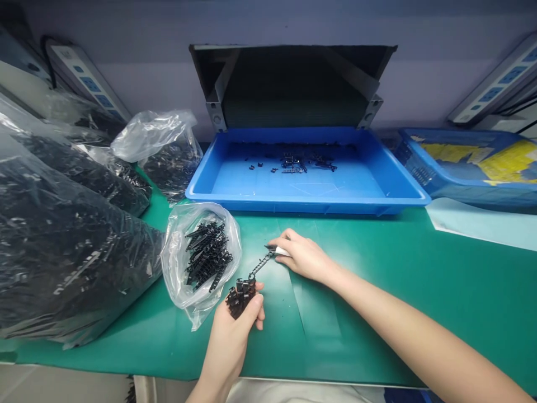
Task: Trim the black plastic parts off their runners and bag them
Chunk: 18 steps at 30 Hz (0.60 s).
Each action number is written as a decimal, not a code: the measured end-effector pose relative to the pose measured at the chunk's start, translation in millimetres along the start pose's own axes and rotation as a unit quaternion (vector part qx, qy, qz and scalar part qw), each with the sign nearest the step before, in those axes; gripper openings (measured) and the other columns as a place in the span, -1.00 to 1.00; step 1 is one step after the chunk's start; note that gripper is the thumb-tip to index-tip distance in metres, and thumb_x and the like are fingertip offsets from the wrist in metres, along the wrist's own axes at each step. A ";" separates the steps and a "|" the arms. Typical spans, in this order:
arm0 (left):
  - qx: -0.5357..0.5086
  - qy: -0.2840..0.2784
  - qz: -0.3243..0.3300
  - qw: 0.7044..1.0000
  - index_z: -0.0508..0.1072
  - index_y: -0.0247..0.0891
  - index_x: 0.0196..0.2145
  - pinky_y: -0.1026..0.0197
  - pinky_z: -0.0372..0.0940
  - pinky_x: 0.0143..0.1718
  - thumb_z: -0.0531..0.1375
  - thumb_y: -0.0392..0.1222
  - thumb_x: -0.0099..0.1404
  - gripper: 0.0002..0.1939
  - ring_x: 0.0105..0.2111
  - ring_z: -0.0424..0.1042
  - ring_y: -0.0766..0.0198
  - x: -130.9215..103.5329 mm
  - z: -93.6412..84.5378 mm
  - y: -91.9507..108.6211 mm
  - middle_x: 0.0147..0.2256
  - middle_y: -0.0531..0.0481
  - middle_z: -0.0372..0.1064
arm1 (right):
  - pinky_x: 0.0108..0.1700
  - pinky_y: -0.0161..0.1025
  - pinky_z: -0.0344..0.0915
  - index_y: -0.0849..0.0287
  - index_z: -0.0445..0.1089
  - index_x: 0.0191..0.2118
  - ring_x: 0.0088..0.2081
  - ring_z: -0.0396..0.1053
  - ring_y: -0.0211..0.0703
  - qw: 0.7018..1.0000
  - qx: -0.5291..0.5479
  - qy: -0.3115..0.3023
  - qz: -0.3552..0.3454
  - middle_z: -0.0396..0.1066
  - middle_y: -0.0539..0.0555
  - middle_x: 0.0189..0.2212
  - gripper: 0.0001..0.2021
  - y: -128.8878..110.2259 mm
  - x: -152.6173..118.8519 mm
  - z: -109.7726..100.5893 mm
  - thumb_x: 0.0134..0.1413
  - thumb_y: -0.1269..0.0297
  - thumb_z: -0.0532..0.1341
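My left hand [239, 322] is wrapped round a bundle of small black plastic parts [241, 296]. From that bundle a thin, ladder-like black strip [262, 263] reaches up to the right. At its far end, my right hand [304, 256] grips a small white tool [282, 251] with a dark tip; its exact kind does not show. The fingers cover most of the tool, and I cannot tell whether they also pinch the strip. Left of my hands lies an open clear plastic bag [174, 280] holding many black ladder-like strips [207, 252].
Behind stands a shallow blue tray [310, 202] with scattered black pieces [293, 162], beneath a dark hooded opening [293, 84]. Large bags of black parts [62, 240] crowd the left. A blue basket [474, 187] with yellow papers sits at the right on the green mat [377, 313].
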<state>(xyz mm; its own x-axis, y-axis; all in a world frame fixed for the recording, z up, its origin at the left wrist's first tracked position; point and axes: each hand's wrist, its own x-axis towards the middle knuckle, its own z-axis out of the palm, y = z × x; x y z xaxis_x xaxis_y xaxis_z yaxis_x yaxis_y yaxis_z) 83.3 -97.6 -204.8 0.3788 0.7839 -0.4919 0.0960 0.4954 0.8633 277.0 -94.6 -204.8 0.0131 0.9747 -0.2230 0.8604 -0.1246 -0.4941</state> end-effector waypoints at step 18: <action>-0.050 -0.180 -0.145 0.972 0.28 -0.34 -0.35 0.41 0.05 -0.78 0.31 -0.01 -0.02 -0.58 -0.74 0.23 0.43 1.0 24.7 11.7 -0.56 -0.03 0.40 | -0.32 -0.34 0.25 0.19 0.35 -0.22 -0.34 0.33 -0.24 0.976 0.158 0.047 -0.140 0.36 0.04 -0.33 -0.86 -2.4 -72.0 -14.4 0.15 0.45 0.08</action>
<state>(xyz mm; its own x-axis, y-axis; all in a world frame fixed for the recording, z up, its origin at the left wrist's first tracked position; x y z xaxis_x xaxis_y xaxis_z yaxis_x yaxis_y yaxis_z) 107.6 -100.3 -192.5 0.6476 0.4334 -0.6267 0.1639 0.7240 0.6700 281.3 -161.8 -175.4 -0.1397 0.9898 0.0286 0.6376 0.1120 -0.7622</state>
